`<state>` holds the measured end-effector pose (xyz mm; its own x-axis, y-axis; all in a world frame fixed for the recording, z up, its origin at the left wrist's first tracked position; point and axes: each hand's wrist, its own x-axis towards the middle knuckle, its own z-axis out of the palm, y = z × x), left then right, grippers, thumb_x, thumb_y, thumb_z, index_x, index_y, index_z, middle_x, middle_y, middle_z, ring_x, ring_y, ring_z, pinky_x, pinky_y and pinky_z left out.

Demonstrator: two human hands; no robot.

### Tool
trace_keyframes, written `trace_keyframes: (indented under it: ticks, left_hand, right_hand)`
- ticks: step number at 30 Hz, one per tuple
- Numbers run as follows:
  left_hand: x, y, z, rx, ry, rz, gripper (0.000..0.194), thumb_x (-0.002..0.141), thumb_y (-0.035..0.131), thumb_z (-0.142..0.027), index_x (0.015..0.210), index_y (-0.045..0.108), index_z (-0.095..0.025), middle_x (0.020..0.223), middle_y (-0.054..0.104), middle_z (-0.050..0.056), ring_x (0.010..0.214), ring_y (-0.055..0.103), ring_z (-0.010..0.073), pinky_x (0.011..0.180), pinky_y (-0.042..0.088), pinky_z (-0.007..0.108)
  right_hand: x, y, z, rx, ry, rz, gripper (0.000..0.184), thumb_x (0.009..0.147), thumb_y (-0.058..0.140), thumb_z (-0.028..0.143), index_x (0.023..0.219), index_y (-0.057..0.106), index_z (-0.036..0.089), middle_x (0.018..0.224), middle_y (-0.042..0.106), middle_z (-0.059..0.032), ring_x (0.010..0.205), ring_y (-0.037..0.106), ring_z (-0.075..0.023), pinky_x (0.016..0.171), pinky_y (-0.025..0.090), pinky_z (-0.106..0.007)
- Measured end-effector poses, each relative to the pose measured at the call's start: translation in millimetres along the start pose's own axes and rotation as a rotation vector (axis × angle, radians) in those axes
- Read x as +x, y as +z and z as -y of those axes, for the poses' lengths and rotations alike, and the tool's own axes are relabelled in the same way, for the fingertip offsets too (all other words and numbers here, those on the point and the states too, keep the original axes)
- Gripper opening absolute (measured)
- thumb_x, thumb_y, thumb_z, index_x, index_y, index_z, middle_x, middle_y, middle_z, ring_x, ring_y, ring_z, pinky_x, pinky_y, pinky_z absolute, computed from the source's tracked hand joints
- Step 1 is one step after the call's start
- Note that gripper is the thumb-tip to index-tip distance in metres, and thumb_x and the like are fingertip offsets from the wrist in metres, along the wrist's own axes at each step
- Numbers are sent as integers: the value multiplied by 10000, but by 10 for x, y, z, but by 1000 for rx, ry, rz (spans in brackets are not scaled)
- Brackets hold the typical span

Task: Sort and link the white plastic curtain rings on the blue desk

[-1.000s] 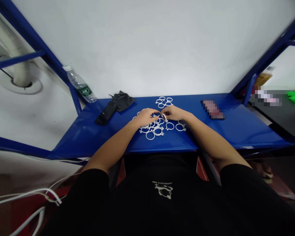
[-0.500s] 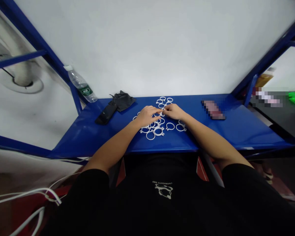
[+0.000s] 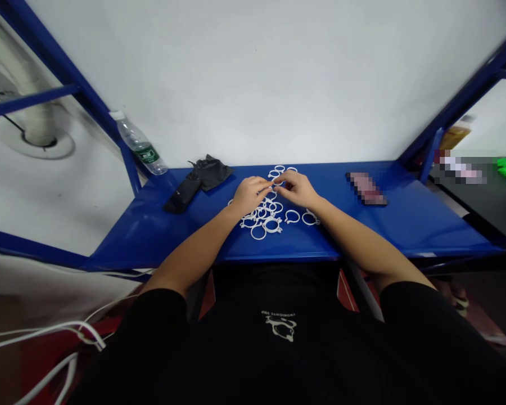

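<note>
My left hand (image 3: 252, 194) is closed, its thumb and fingertips pinching a white plastic curtain ring (image 3: 272, 195). Facing it, my right hand (image 3: 297, 188) curls its thumb and index finger in at the same spot, the fingertips of both hands almost touching. The fingers partly cover the ring there. Beneath and in front of my left hand lies a loose cluster of similar white rings (image 3: 272, 226), each with a small eyelet, some overlapping. One single ring (image 3: 292, 216) lies just right of the cluster, and more (image 3: 310, 218) sit below my right wrist. Further rings (image 3: 279, 169) lie behind the hands.
Everything stands on a blue metal table (image 3: 194, 239) against a white wall. To the left are a black phone (image 3: 182, 196), a crumpled black bag (image 3: 211, 172) and a clear plastic bottle (image 3: 139, 146). A blurred-out phone-like object (image 3: 366, 188) lies right.
My right hand has shifted slightly, its thumb and index finger spreading a little near the left fingertips. Some rings between the hands show differently; the cluster in front stays put.
</note>
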<state>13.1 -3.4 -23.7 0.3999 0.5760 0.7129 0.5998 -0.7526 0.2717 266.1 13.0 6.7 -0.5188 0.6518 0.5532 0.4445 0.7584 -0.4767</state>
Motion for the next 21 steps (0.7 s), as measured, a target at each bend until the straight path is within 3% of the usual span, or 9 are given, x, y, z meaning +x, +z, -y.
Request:
trace_keyframes:
  ticks: [6,11,21]
  left_hand:
    - [8,-54,-79,16,-144,21,84,1095,823,-314,1119,879,-256,1052,887,72,1023,822,270,1023,612,487]
    - [29,-77,-87,-6,-109,30,99,1095,810,-312,1041,892,-300,1132,910,50,1090,844,270,1052,617,500]
    - [3,-57,-93,7,-33,16,162,1105,759,-322,1009,886,-289,1049,903,59,1040,844,272,1066,601,524]
  right_hand:
    - [-19,50,90,-39,31,93,229,1092,666,429,1114,836,277,1019,792,-80,931,680,-257,892,544,-415]
    - [-33,35,129,-80,49,73,262,1107,662,461,1130,827,259,1055,794,-94,956,690,-257,910,534,-400]
    - [-41,23,180,-100,37,90,302,1091,596,412,1084,832,224,981,805,-97,885,702,-243,868,527,-386]
